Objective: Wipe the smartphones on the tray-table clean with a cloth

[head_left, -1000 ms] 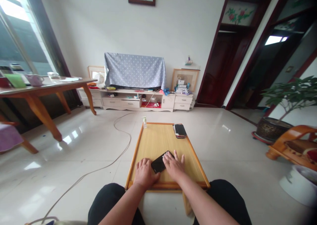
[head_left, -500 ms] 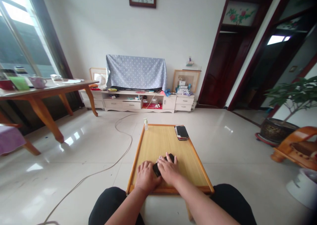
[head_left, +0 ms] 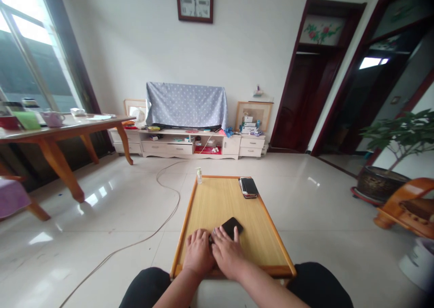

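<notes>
A black smartphone (head_left: 232, 227) lies slantwise on the small wooden table (head_left: 217, 199), its lower left part covered by my hands. My left hand (head_left: 199, 253) is closed at the phone's near left end, fingers together and pointing forward. Its thumb is tucked out of sight. My right hand (head_left: 228, 253) rests across the phone with its fingers stretched out and the thumb apart. A ring-like glint shows on one finger. The two hands touch or nearly touch each other.
A pump bottle (head_left: 199, 176) stands at the table's far left corner. A stack of dark notebooks (head_left: 248, 187) lies at the far right corner. My knees flank the near edge. A cable (head_left: 135, 244) runs over the floor, and a low cabinet (head_left: 176, 149) lines the wall.
My right hand has slid back toward me and to the left, uncovering more of the phone's far end. The view has tilted up, showing more of the wall clock.
</notes>
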Demonstrator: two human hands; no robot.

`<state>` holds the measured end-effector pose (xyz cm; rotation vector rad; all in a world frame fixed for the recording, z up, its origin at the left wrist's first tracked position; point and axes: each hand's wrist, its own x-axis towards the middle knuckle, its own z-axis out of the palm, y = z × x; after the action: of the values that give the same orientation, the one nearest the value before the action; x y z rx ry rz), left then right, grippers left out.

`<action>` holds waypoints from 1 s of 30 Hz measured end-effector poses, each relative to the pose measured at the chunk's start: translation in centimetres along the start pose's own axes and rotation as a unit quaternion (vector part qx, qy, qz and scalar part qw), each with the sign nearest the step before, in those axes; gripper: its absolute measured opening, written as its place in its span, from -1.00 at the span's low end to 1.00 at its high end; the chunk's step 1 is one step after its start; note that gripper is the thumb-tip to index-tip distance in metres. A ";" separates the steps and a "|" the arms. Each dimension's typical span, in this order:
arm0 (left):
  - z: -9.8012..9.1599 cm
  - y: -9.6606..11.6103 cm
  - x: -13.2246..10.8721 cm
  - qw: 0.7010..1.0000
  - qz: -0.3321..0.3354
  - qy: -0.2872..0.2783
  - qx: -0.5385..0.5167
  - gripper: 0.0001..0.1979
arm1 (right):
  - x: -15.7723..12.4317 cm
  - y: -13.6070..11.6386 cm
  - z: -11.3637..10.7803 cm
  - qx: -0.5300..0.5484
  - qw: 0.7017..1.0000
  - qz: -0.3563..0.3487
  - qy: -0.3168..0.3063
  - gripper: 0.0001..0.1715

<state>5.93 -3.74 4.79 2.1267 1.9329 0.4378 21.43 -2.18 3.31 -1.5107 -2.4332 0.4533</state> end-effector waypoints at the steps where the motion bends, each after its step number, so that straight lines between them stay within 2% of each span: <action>1: 0.0 0.0 -0.1 1.000 0.004 0.000 -0.003 -0.63 | -0.2 -0.3 0.0 0.003 1.000 -0.026 -0.006 -0.41; 3: -0.1 -0.1 -0.2 1.000 0.007 0.006 -0.010 -0.61 | 0.0 -0.1 -0.8 -0.005 1.000 -0.015 -0.005 -0.42; 7: 0.2 -0.2 -0.3 1.000 0.002 0.016 -0.017 -0.46 | 1.2 0.8 -2.1 -0.021 0.992 0.118 0.033 -0.40; 9: 0.4 -0.4 -0.3 1.000 0.004 0.020 -0.020 -0.50 | 1.1 0.4 -1.4 -0.012 0.995 0.092 0.042 -0.41; 11: 0.7 -0.6 -0.3 0.999 0.009 0.027 -0.025 -0.58 | 0.5 -0.3 -0.2 0.003 0.999 -0.003 0.039 -0.43; 13: 0.7 -0.6 -0.3 0.999 0.008 0.029 -0.027 -0.61 | -0.1 -0.3 0.4 0.010 0.998 -0.044 0.040 -0.43; 15: 0.6 -0.5 -0.4 1.000 -0.001 0.020 -0.017 -0.57 | -0.2 0.6 0.0 -0.003 0.999 -0.014 0.047 -0.44; 18: 0.4 -0.3 -0.4 1.000 -0.011 0.002 0.004 -0.42 | 0.5 2.7 -1.6 -0.036 0.991 0.104 0.078 -0.45; 20: 0.4 -0.2 -0.4 1.000 -0.013 0.001 0.008 -0.39 | 0.8 3.3 -1.9 -0.044 0.982 0.152 0.099 -0.45; 22: 0.5 -0.3 -0.3 1.000 -0.016 0.009 0.004 -0.44 | 0.6 2.7 -1.2 -0.033 0.987 0.126 0.099 -0.45; 26: 0.4 -0.5 -0.1 1.000 -0.015 0.006 -0.007 -0.58 | -0.6 0.9 0.8 0.006 1.000 -0.007 0.016 -0.46; 28: 0.0 -0.4 -0.1 1.000 -0.018 -0.010 -0.003 -0.54 | -1.1 1.4 0.4 0.000 1.000 -0.005 0.008 -0.47; 30: -0.4 -0.2 -0.2 0.999 -0.025 -0.023 0.001 -0.44 | -1.2 2.8 -0.9 -0.019 0.997 0.057 0.043 -0.43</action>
<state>5.54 -3.92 5.10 2.0653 1.9579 0.3757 24.55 -1.95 2.98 -1.6545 -2.3121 0.3585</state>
